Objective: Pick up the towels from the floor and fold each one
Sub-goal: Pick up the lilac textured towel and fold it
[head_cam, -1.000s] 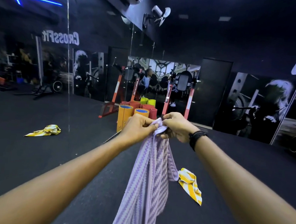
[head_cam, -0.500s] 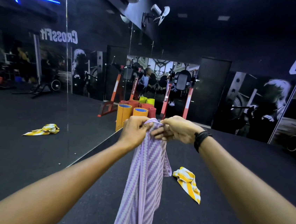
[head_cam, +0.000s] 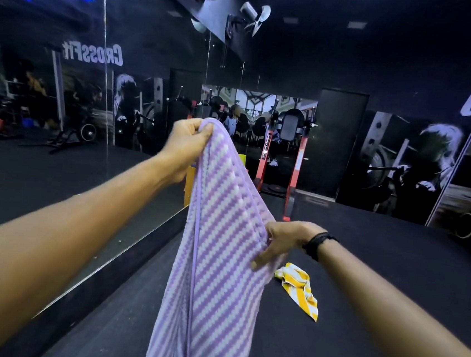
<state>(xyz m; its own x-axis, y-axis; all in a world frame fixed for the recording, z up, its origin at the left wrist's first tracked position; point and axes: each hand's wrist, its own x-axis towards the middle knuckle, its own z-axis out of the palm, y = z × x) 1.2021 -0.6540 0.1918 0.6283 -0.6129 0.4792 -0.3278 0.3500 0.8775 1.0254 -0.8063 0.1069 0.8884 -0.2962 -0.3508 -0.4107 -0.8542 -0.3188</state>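
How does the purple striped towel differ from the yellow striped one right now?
The purple-and-white striped towel hangs in the air, held by the left hand at its top and the right hand at its edge; the yellow-and-white striped towel lies crumpled on the black floor, untouched. The purple one looks spread out, the yellow one bunched. Both are striped cloth.

Left hand (head_cam: 187, 141) up high, pinching the top corner of the hanging towel (head_cam: 217, 258); right hand (head_cam: 280, 241) lower and to its right, gripping the towel's right edge; second towel (head_cam: 299, 289) on the floor (head_cam: 377, 280) just below the right hand.
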